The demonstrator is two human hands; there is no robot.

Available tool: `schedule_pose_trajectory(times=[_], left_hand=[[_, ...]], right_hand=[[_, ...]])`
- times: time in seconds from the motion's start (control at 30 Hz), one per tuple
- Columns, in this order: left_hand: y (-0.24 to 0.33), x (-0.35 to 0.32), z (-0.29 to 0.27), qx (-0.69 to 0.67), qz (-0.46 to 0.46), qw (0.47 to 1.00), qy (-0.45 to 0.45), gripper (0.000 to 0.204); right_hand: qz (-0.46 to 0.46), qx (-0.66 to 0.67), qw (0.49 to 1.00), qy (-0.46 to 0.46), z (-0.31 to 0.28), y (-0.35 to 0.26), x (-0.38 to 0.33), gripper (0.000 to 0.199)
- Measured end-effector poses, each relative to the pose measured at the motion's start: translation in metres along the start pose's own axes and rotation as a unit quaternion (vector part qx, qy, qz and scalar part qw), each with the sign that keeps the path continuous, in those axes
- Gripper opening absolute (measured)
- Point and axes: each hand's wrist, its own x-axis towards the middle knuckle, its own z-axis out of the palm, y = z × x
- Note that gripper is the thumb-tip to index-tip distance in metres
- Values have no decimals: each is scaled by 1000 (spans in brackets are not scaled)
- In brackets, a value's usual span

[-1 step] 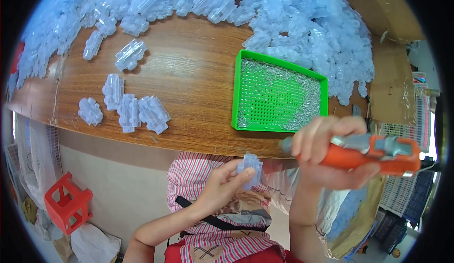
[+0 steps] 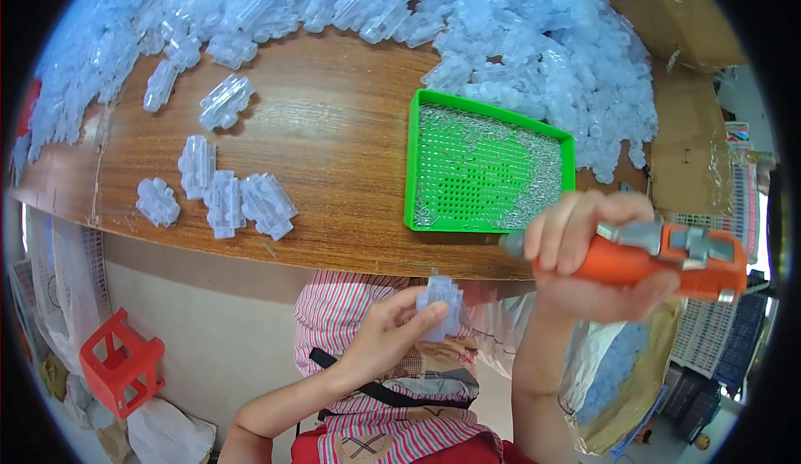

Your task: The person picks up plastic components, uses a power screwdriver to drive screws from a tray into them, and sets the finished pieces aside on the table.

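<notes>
- Clear plastic housing (image 2: 440,304): a small translucent block with stepped edges, held below the table edge, over the person's lap and striped garment (image 2: 350,318).
- Left hand (image 2: 386,332): fingers curled round the housing from below and the side, thumb against its near face; the grip is closed on the part, and nothing else is in this hand.
- Right hand (image 2: 588,255): clenched round an orange electric screwdriver (image 2: 659,255), which lies roughly level with its grey tip pointing left, just above and to the right of the housing. Tip and housing are near each other but not touching.
- Green tray (image 2: 488,163): a square perforated tray on the wooden table (image 2: 334,130), scattered with small silvery screws, thickest along its rims.
- Unsorted stock: a broad heap of clear plastic parts (image 2: 517,38) covers the far side of the table and reaches the tray's far edge.
- Set-aside group (image 2: 225,201): a handful of like housings lies apart on the left near edge of the table, with two more (image 2: 225,101) farther back.
- Progress, as judged: the small group beside the large heap suggests that only a few pieces are done and most remain; the piece in hand looks not yet fastened.
- Red plastic stool (image 2: 121,364): stands on the floor at lower left.
</notes>
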Motion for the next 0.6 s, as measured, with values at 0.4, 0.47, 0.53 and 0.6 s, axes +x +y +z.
schedule_pose_trajectory(times=[0.4, 0.47, 0.53, 0.6], left_hand=[[23, -16, -21, -132, -88, 986, 50, 31], [27, -12, -16, -115, -102, 987, 55, 31], [23, -11, -16, -98, -116, 987, 60, 31], [16, -12, -19, -120, -139, 981, 62, 30]], right_hand=[[41, -66, 993, 86, -24, 47, -6, 69], [44, -68, 993, 88, -27, 49, -7, 69], [47, -69, 993, 89, -30, 50, -7, 69], [47, -58, 994, 81, -31, 50, -7, 69]])
